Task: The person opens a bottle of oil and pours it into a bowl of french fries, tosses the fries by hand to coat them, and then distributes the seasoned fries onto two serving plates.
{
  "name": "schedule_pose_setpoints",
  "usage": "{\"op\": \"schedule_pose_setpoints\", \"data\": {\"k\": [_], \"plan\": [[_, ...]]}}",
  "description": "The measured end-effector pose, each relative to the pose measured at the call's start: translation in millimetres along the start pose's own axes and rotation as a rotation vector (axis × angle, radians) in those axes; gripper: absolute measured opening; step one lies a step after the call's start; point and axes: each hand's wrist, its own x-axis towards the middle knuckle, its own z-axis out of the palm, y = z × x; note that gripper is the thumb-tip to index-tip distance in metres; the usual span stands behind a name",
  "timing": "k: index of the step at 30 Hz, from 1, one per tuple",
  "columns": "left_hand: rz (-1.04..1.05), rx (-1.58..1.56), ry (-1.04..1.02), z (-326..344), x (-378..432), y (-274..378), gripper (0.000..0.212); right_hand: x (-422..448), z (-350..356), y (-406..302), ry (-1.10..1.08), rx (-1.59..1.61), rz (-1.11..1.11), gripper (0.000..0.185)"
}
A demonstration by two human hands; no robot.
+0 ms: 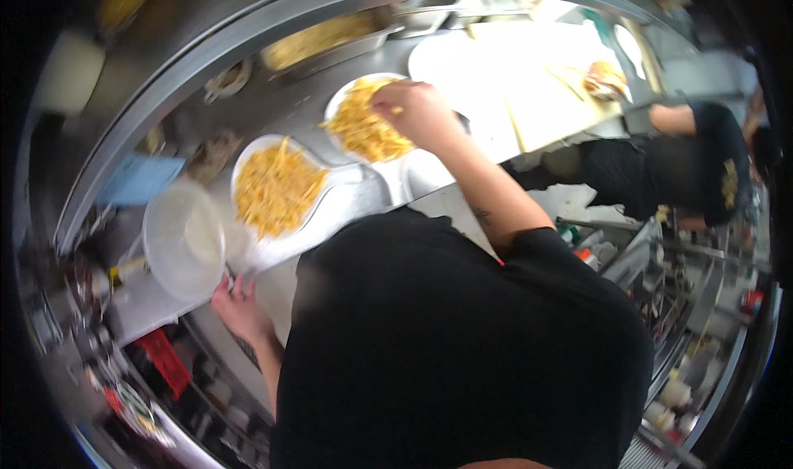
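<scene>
My right hand (416, 112) is over the right side of a white dish of French fries (365, 128), its fingertips bent down at the fries; whether they pinch any cannot be told. A second white handled dish heaped with fries (279, 187) sits to the left on the steel counter. My left hand (238, 301) is at the counter's front edge, fingers spread, beside a translucent plastic tub (184, 239) with something pale inside. That hand seems to hold nothing.
Behind the dishes stands a metal tray of yellowish food (328, 41). To the right lie a pale cutting board (539, 122) and a wrapped sandwich or roll (605, 80). A blue cloth or paper (139, 179) lies at left. A person in black (669, 159) stands at right.
</scene>
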Motion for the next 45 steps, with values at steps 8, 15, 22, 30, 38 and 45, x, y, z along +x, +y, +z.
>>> {"op": "schedule_pose_setpoints", "data": {"k": [8, 15, 22, 30, 38, 45], "plan": [[-0.163, -0.155, 0.076, 11, 30, 50, 0.06, -4, -1, 7, 0.033, -0.059, -0.075, 0.015], [-0.145, -0.268, 0.059, -23, 47, 34, 0.048, -7, 23, 22, 0.004, -0.016, -0.007, 0.025], [-0.174, -0.317, 0.017, -18, 45, 53, 0.037, -7, -11, -24, -0.038, -0.163, 0.263, 0.023], [-0.228, -0.146, -0.209, -56, 79, 73, 0.031, 0, 8, -44, -0.044, -0.269, 0.177, 0.039], [-0.267, -0.122, -0.396, -73, 119, 84, 0.019, 55, 153, -305, -0.191, 0.185, -0.214, 0.011], [-0.203, -0.019, -0.596, -98, 140, 105, 0.019, 34, 149, -346, 0.088, 0.03, -0.23, 0.037]]}}
